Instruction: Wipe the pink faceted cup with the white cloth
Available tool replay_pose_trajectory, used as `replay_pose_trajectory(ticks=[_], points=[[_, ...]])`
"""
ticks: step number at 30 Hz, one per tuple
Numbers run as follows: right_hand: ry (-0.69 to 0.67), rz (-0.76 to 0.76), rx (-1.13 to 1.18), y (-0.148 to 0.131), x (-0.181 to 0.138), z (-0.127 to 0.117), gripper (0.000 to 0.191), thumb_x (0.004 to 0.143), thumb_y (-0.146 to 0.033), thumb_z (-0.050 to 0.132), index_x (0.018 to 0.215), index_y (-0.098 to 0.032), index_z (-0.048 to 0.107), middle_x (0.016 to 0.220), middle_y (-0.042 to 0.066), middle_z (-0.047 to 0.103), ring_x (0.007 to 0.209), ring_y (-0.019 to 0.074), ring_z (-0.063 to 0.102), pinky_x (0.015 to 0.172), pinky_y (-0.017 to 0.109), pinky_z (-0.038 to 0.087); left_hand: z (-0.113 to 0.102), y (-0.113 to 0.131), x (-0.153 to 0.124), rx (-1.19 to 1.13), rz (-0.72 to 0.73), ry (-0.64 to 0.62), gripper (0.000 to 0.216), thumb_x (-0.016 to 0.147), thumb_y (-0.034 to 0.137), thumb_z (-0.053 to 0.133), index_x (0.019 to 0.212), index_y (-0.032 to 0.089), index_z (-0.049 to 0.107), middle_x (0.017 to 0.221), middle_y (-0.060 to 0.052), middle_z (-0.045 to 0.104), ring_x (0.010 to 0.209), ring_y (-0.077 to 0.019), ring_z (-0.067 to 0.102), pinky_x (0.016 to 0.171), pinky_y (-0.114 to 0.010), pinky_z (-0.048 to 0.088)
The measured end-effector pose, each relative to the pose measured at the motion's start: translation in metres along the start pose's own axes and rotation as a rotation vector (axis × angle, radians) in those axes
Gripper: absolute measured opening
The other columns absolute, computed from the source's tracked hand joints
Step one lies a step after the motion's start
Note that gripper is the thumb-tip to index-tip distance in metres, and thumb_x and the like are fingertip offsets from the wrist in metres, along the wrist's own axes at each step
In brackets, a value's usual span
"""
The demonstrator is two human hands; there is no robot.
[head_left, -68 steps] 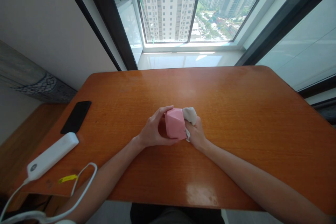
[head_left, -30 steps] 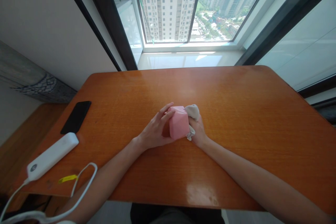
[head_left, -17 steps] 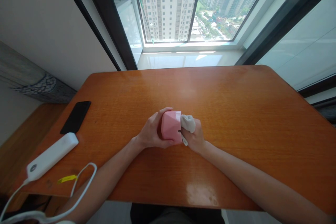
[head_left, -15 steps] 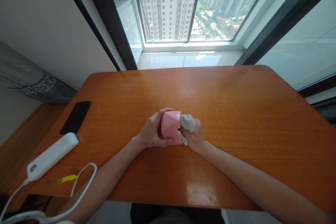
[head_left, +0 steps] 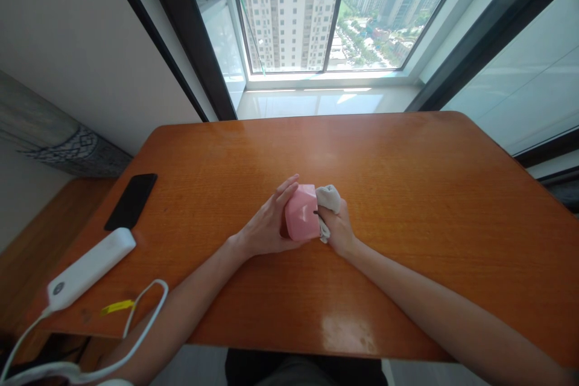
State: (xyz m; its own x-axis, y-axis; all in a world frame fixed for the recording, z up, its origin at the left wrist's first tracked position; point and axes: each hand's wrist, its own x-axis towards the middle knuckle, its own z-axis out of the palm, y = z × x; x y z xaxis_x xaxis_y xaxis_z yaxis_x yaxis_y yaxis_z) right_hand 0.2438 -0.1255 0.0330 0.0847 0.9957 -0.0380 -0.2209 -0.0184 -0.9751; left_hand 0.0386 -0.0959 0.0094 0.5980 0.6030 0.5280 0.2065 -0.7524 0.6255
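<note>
A small pink faceted container (head_left: 301, 216), its kind unclear, is held above the middle of the table, turned on its side with a dark notch at its right edge. My left hand (head_left: 274, 223) wraps round its left side, fingers over the far side and thumb along the near side. At the right end, my right hand (head_left: 340, 230) grips a whitish cloth (head_left: 329, 198), which bunches out above and below the fingers. Some of the right fingers are hidden at the container's open-looking end; how deep they reach I cannot tell.
On the brown wooden table (head_left: 407, 193), a black phone (head_left: 131, 202) lies at the left. Nearer to me are a white power strip (head_left: 90, 268) and a white cable (head_left: 151, 319) with a yellow tag (head_left: 117, 307), the cable crossing by my left forearm. Beyond the table is a window (head_left: 289, 18).
The pink container has moved slightly right and away from me, turning a little. My right hand and the cloth have shifted the same way. My left fingers have straightened somewhat.
</note>
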Motion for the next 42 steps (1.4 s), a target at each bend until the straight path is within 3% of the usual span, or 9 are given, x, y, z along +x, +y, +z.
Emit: replay_pose_trajectory(ticks=[6,12,18,24,30,34,42], points=[[-0.076,-0.032,-0.041,0.001,-0.001,-0.003,0.021,0.079,-0.036,0.075,0.071,-0.021,0.064,0.066,-0.003,0.056,0.06,0.0122,0.044,0.057,0.027,0.04,-0.003,0.005,0.0,0.002,-0.058,-0.004,0.131,0.082,0.044,0.098,0.178,0.032,0.01,0.18,-0.025,0.031,0.165,-0.0451,0.041,0.131,-0.067,0.046],[-0.236,-0.025,-0.042,0.01,-0.002,-0.013,0.021,0.089,-0.038,0.067,0.077,-0.021,0.063,0.067,-0.003,0.053,0.059,0.0126,0.043,0.055,0.027,0.037,-0.007,0.011,0.003,-0.038,-0.142,0.016,0.129,0.079,0.045,0.098,0.177,0.031,0.016,0.171,-0.022,0.042,0.154,-0.0431,0.053,0.125,-0.064,0.051],[-0.288,0.019,0.032,0.019,0.0,-0.017,0.017,0.08,-0.036,0.07,0.086,-0.02,0.072,0.069,-0.001,0.06,0.056,0.0139,0.047,0.049,0.026,0.039,-0.009,0.009,0.001,-0.068,-0.135,0.04,0.132,0.076,0.045,0.1,0.177,0.033,0.016,0.17,-0.022,0.042,0.155,-0.0441,0.052,0.125,-0.064,0.049],[-0.346,0.024,0.03,0.008,-0.002,-0.013,0.01,0.073,-0.028,0.068,0.079,-0.021,0.069,0.067,-0.002,0.056,0.057,0.0128,0.043,0.052,0.026,0.037,-0.01,0.009,0.002,-0.076,-0.121,0.049,0.131,0.076,0.045,0.099,0.177,0.034,0.016,0.168,-0.021,0.044,0.152,-0.0438,0.054,0.123,-0.066,0.05],[-0.332,-0.041,-0.013,0.002,0.001,-0.004,0.023,0.07,-0.027,0.076,0.092,-0.02,0.076,0.07,-0.001,0.06,0.061,0.014,0.043,0.057,0.028,0.04,-0.01,0.008,0.003,-0.07,-0.085,0.059,0.13,0.077,0.048,0.099,0.177,0.032,0.017,0.163,-0.021,0.046,0.148,-0.0423,0.055,0.124,-0.065,0.05],[-0.326,-0.079,-0.027,0.001,0.0,-0.003,0.017,0.07,-0.023,0.072,0.086,-0.021,0.072,0.067,-0.003,0.057,0.059,0.0127,0.039,0.058,0.028,0.039,-0.01,0.008,0.003,-0.068,-0.078,0.056,0.13,0.078,0.05,0.098,0.177,0.032,0.017,0.163,-0.02,0.046,0.148,-0.0425,0.055,0.124,-0.065,0.05],[-0.401,-0.006,0.055,0.009,-0.004,-0.015,0.007,0.069,-0.022,0.06,0.076,-0.022,0.059,0.067,-0.004,0.05,0.062,0.0138,0.038,0.058,0.03,0.032,-0.011,0.01,0.003,-0.069,-0.091,0.055,0.13,0.077,0.048,0.099,0.177,0.031,0.017,0.164,-0.021,0.045,0.149,-0.0434,0.055,0.124,-0.066,0.049]])
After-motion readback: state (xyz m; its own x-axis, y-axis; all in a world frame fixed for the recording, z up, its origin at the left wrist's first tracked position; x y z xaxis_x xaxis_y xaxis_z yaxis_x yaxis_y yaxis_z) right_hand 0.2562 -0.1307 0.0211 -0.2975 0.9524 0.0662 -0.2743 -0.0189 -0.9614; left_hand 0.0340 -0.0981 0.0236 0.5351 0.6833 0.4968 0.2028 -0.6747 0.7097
